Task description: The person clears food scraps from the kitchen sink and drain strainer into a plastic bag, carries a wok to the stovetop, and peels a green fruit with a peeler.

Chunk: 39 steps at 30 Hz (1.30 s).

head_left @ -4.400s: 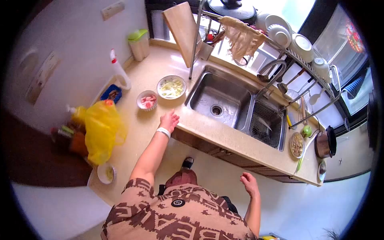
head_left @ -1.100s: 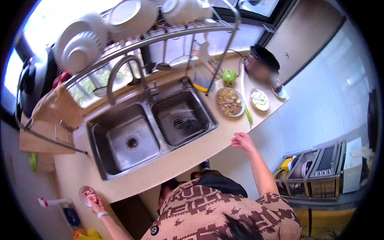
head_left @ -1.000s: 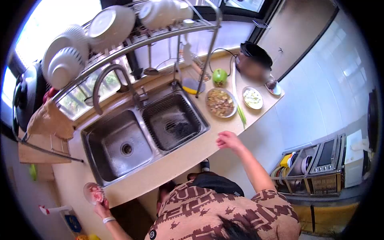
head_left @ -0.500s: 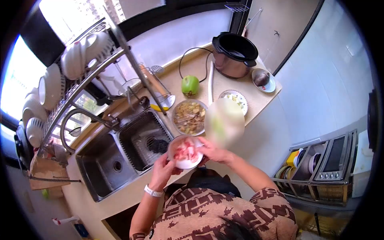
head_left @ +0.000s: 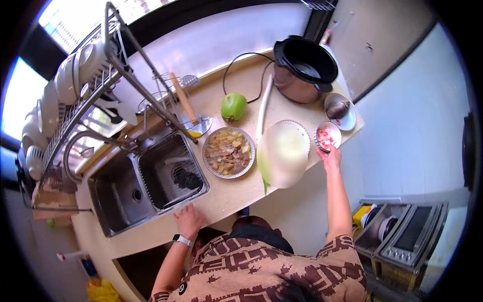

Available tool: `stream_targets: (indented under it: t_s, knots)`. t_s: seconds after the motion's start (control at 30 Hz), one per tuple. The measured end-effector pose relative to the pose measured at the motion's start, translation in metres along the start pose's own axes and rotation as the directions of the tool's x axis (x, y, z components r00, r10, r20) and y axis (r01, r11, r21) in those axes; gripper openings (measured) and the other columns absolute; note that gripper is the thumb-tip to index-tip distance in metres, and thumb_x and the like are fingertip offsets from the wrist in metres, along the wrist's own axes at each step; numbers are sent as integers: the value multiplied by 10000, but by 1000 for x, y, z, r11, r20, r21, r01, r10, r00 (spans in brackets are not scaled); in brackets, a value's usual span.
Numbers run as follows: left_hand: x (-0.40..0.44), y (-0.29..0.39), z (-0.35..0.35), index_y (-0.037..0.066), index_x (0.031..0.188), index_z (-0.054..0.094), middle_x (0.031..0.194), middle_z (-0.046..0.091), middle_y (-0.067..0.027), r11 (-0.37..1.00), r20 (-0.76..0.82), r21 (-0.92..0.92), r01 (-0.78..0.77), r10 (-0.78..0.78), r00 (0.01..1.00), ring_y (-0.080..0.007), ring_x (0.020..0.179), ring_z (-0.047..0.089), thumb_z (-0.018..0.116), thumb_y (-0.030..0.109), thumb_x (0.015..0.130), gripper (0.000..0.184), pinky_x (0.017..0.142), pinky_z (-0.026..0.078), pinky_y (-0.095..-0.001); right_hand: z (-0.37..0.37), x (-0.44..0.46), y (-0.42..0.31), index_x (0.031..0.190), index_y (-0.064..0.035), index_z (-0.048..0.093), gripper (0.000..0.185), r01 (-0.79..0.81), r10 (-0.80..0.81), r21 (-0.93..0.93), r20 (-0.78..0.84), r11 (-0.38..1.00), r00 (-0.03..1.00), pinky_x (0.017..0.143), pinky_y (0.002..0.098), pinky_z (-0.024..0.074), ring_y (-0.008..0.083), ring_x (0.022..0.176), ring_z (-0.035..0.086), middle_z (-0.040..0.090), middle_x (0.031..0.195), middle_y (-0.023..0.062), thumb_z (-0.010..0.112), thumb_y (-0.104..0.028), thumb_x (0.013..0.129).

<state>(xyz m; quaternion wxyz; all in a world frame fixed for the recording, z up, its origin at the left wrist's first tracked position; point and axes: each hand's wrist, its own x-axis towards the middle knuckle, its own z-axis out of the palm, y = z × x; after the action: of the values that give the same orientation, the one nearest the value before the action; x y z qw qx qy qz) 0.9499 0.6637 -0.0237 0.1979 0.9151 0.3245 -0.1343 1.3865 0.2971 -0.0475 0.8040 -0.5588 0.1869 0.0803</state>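
Observation:
My right hand [head_left: 330, 158] grips the near edge of a small bowl of pink and white pieces [head_left: 328, 135] at the counter's right end, close to a plate with a dark round item [head_left: 337, 107]. My left hand [head_left: 189, 221] rests on the counter edge in front of the sink, fingers apart and holding nothing. Between the hands stand a fluted dish of brown and yellow chopped food [head_left: 229, 152] and a plate [head_left: 297, 132] partly covered by a pale blurred patch. A green round vegetable [head_left: 234, 106] and a long white-green stalk [head_left: 263, 110] lie behind them.
A black-rimmed pot [head_left: 303, 70] stands at the back right with a cord beside it. The double sink [head_left: 151, 176] is at the left, under a metal dish rack [head_left: 95, 95] with white bowls. A shelf unit with an oven [head_left: 410, 236] stands at the lower right.
The small bowl, between both hands half a second ago, has moved right in my right hand to the counter's end. My left hand has let go and come down to the counter edge.

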Motion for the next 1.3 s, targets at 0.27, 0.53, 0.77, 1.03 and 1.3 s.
stream_targets:
  t_s: [0.27,0.53,0.77,1.03,1.3]
  knots:
    - [-18,-27,23,-17,1196,495,1203,545,-247,926,-24,261,274,-277,960,-383,1195,495,749,359,672,694,1052,246,-638,-5,62,29,1243,25,428,357,-83,82,74,20,994,996,746,428,612,351,907,636,575,1107,207,472,-104,914]
    - [-13,-37,39,-67,1095,539,1120,553,-312,939,-158,268,215,-177,972,-438,1098,526,681,243,691,529,1032,308,-549,8,28,11,1226,2,492,441,247,-642,-877,-86,412,762,751,301,500,211,834,595,606,902,109,595,-309,931]
    - [-9,-47,48,-70,1028,584,1018,581,-293,932,-165,300,202,-158,974,-410,1016,554,600,223,743,409,937,366,-498,225,-2,56,1380,-4,376,656,484,-89,-573,581,661,809,899,353,465,253,1069,562,581,1182,162,696,-254,865]
    - [-11,-43,43,-102,1072,563,1086,575,-348,913,-130,334,233,-200,971,-438,1081,543,509,186,815,390,986,348,-514,368,30,157,1497,-55,153,1267,446,-29,-861,453,245,891,1085,490,313,475,1349,277,222,1457,369,812,-609,567]
    - [-5,-45,40,-120,1027,584,1055,616,-317,955,22,190,228,-236,971,-445,1045,573,508,142,828,338,897,385,-531,356,114,174,976,-81,588,398,-72,353,-552,422,831,835,456,353,491,228,566,581,596,795,75,707,-415,795]
